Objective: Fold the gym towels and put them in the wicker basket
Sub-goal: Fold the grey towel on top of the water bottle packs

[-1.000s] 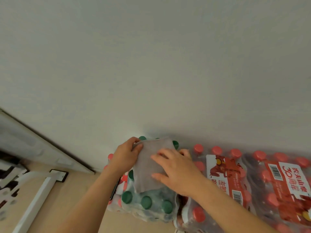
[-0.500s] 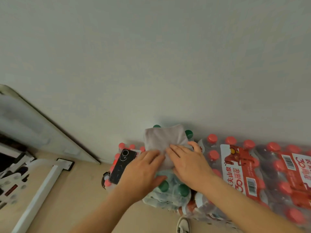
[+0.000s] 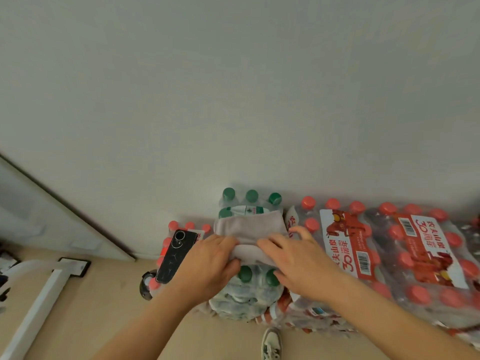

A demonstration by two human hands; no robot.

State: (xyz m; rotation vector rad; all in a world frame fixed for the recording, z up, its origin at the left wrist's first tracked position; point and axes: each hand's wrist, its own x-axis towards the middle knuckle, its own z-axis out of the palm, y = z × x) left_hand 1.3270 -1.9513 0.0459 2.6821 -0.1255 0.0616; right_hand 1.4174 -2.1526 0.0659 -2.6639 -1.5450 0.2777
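Two palm-down hands on the grey towel [image 3: 249, 226]: left hand [image 3: 211, 259] with fingers around its near fold, right hand [image 3: 301, 263] flat-fingered.

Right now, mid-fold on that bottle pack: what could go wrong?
1. The towel lies on the bumpy caps of the green-capped pack; the fold may skew or slide off.
2. The phone rests beside the left hand on a red-capped pack; a sweep could knock it down.
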